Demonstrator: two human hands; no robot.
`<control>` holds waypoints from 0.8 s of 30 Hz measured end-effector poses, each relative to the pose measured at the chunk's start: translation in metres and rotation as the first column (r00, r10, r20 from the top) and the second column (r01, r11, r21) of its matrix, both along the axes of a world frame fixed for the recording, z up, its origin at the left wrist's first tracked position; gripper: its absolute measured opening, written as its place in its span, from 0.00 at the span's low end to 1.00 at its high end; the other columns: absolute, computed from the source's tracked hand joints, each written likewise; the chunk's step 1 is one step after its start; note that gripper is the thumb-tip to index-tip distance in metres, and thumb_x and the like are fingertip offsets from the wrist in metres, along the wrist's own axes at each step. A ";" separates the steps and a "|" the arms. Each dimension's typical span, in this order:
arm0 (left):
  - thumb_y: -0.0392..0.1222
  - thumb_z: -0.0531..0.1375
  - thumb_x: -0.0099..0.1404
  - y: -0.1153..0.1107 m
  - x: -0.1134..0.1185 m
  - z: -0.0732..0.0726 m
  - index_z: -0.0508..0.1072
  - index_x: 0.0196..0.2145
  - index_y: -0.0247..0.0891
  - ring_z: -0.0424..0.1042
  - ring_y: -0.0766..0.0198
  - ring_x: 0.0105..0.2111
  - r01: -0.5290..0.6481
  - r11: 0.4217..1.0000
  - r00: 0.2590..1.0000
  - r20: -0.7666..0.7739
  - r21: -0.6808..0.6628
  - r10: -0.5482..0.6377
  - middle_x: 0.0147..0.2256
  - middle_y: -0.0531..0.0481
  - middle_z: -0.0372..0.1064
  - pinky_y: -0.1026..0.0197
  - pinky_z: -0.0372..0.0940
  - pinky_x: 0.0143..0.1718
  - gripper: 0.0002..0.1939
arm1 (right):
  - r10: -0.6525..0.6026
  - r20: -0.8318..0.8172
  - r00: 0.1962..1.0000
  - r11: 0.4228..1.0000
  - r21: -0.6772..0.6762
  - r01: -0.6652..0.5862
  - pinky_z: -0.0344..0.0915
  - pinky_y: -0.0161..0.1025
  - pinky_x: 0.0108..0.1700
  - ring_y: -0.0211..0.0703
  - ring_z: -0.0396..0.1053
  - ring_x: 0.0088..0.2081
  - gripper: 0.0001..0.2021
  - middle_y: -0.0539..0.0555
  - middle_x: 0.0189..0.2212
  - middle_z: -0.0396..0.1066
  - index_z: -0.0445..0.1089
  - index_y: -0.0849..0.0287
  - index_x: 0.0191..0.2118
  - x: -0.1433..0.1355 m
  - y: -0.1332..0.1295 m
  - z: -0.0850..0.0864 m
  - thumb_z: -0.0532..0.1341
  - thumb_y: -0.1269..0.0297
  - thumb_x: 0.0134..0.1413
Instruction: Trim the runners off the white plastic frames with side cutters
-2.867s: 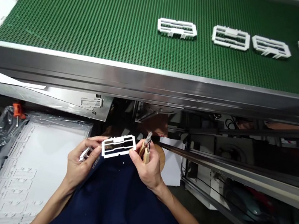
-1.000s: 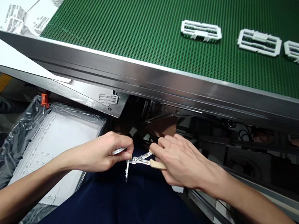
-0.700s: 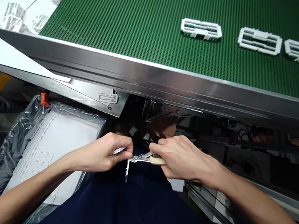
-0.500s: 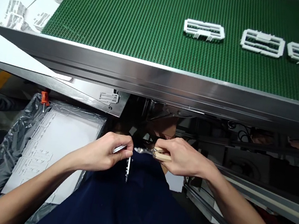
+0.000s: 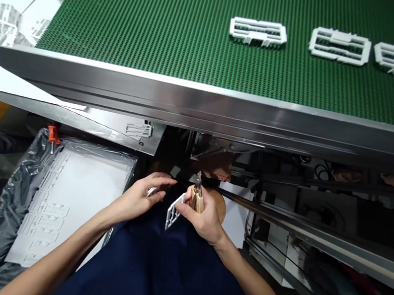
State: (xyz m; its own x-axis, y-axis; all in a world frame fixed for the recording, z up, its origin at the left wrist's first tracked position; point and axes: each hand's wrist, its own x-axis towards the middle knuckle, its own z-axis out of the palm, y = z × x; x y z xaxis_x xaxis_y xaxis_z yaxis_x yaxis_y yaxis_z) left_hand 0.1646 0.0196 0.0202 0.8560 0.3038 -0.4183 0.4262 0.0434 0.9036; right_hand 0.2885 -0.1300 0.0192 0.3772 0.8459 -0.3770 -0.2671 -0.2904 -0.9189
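- White frame [image 5: 173,212], tilted, sits at the thumb side of the right hand [image 5: 205,218], low in front of the dark blue clothing and nearer the body than the metal rail [image 5: 204,106] of the green conveyor belt [image 5: 156,30].
- Right hand is closed around the tan-handled nippers [image 5: 197,201], their tips pointing up towards the rail, while the thumb pins the frame alongside.
- Left hand [image 5: 138,198] has forefinger and thumb parted, just clear of the frame, and keeps a second white piece [image 5: 152,191] in its curled fingers; most of that piece is hidden.
- The step in hand looks like a change of grip: the frame seems to be borne by the right hand alone, leaving the left fingertips free.
- The next move calls for a steady right thumb, so that neither frame nor nippers slips, and a left pinch that does not drop the second piece.
- Half a second ago the frame hung edge-on from the left fingertips, with the nippers pointing towards it; now it has gone across, and the nippers are turned upright.
- Three frames [image 5: 341,37] on the belt keep the same order as then.
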 end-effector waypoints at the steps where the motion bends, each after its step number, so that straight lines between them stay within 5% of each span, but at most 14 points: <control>1: 0.44 0.56 0.63 -0.002 -0.001 -0.002 0.72 0.40 0.36 0.65 0.60 0.41 -0.019 0.998 0.999 -0.036 -0.056 0.017 0.39 0.46 0.67 0.61 0.60 0.42 0.11 | -0.020 0.048 0.999 0.999 -0.029 0.022 0.59 0.32 0.30 0.32 0.57 0.25 0.14 0.45 0.25 0.59 0.57 0.58 0.31 0.001 0.000 0.002 0.64 0.61 0.46; 4: 0.51 0.53 0.65 -0.009 -0.003 0.004 0.70 0.28 0.34 0.62 0.66 0.25 -0.133 0.951 0.988 -0.115 -0.279 0.104 0.23 0.52 0.62 0.65 0.58 0.28 0.17 | -0.002 0.187 0.982 0.993 -0.116 0.025 0.55 0.31 0.26 0.31 0.53 0.23 0.14 0.44 0.21 0.57 0.57 0.58 0.30 0.002 0.000 0.008 0.64 0.61 0.46; 7: 0.52 0.55 0.63 -0.013 -0.003 0.015 0.68 0.26 0.35 0.61 0.68 0.24 -0.188 0.906 0.982 -0.096 -0.379 0.164 0.24 0.52 0.62 0.66 0.57 0.27 0.18 | 0.050 0.304 0.951 0.986 -0.169 0.003 0.53 0.30 0.25 0.31 0.54 0.22 0.12 0.43 0.20 0.57 0.58 0.58 0.30 0.001 0.001 0.012 0.63 0.61 0.47; 14: 0.47 0.60 0.60 -0.013 -0.001 0.024 0.69 0.25 0.35 0.60 0.69 0.24 -0.254 0.893 0.967 -0.112 -0.372 0.229 0.25 0.52 0.64 0.67 0.56 0.25 0.13 | 0.095 0.441 0.893 0.987 -0.157 -0.028 0.55 0.31 0.27 0.33 0.56 0.23 0.11 0.44 0.20 0.58 0.59 0.58 0.31 -0.002 0.001 0.016 0.61 0.60 0.49; 24: 0.40 0.55 0.63 -0.010 -0.006 0.026 0.72 0.33 0.36 0.63 0.67 0.28 -0.194 0.893 0.980 -0.118 -0.405 0.159 0.30 0.50 0.67 0.66 0.58 0.28 0.08 | 0.076 0.516 0.853 0.990 -0.140 -0.003 0.55 0.32 0.27 0.33 0.57 0.22 0.11 0.44 0.21 0.60 0.59 0.57 0.31 0.000 0.002 0.016 0.61 0.58 0.50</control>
State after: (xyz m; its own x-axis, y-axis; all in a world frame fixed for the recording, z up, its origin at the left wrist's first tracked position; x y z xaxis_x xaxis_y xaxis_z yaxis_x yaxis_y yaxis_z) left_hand 0.1582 0.0097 0.0466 0.7631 0.2319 -0.6033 0.4461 0.4864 0.7513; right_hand 0.2884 -0.1276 0.0356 0.5159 0.8216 -0.2425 0.2524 -0.4163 -0.8735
